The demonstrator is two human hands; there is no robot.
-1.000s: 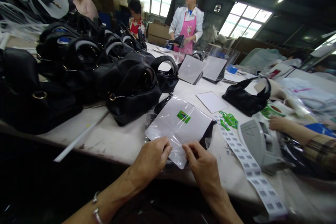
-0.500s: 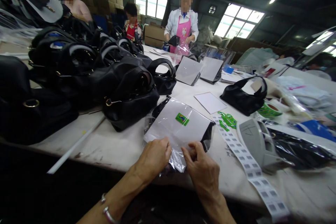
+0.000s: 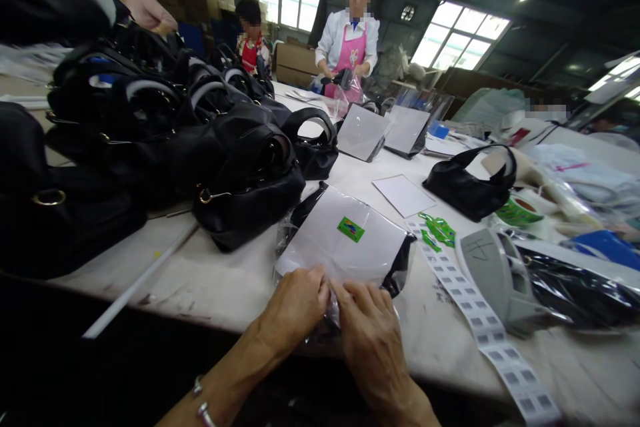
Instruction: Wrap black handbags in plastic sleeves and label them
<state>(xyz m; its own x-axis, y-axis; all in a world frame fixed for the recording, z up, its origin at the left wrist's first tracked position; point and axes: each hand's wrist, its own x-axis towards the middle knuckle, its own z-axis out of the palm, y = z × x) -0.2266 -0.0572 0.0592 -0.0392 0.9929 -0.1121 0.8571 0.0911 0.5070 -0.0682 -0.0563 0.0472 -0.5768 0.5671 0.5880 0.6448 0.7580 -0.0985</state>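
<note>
A clear plastic bag lies on the white table in front of me. Inside it are a black item and a white sheet with a small green sticker. My left hand and my right hand meet at the bag's near edge. Both are closed, pinching the crinkled plastic flap between fingers and thumbs. A bracelet shows on my left wrist.
Several black handbags are piled at the left. A strip of barcode labels, a grey label dispenser, green stickers, a tape roll and another black handbag lie at the right. Three people stand at the far side.
My hands have drawn together at the bag's near edge and gathered the flap, which hung loose before. The other person's arm at the right has left the view.
</note>
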